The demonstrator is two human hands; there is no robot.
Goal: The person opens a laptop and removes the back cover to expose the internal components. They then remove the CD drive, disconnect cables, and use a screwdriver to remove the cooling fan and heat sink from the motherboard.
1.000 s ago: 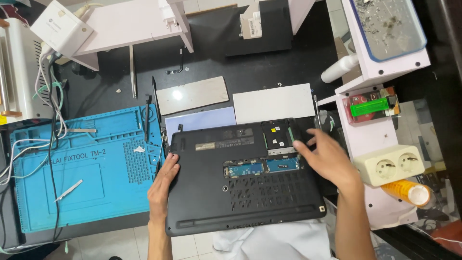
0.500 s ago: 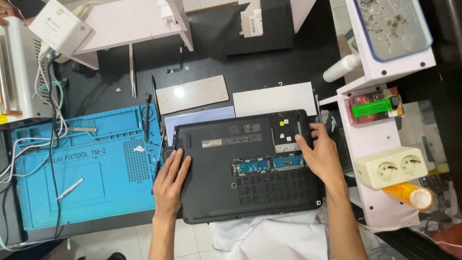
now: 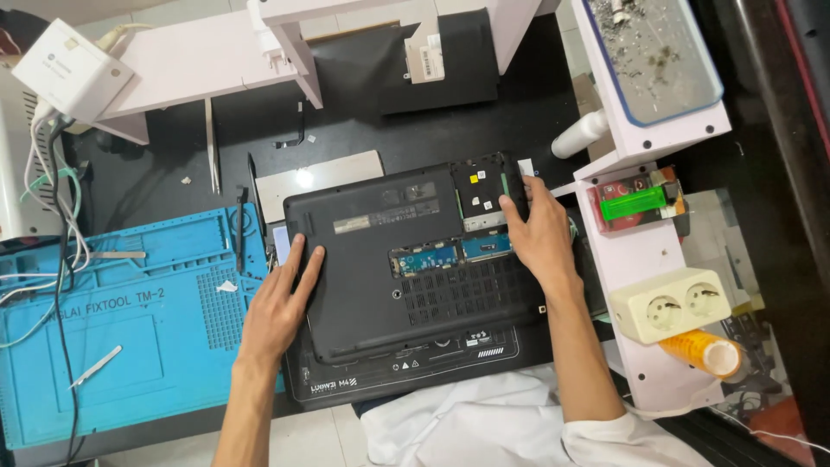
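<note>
Since the earlier frames, the black laptop base cover (image 3: 406, 259) is seen shifted: it is now lifted and slid away from the person, so that a strip of the laptop's lower chassis (image 3: 406, 376) is exposed along the near edge. Both hands are also seen moved farther up the cover.

At the far left, a blue repair mat (image 3: 112, 320) is laid on the bench (image 3: 389, 130), with a small metal tool (image 3: 95, 366) and some cables resting on it. Just right of the mat, the left hand (image 3: 277, 307) is pressed flat on the cover's left part, fingers (image 3: 303, 264) spread open and gripping nothing. A pale rectangular plate (image 3: 320, 177) is seen beyond the cover, with tweezers (image 3: 210, 147) near it.

Through an open bay in the middle of the cover, green circuit boards (image 3: 450, 253) are visible. The right hand (image 3: 540, 238) is laid on the cover's right end, its fingers curled over the far corner; whether the edge is truly gripped cannot be told.

Further right, a white shelf unit (image 3: 640, 251) is seen carrying a green lighter-like object (image 3: 635, 205) and a cream double socket (image 3: 679, 303).

Judged from this, the cover appears loosened but not yet removed; lifting it clear is left.
</note>
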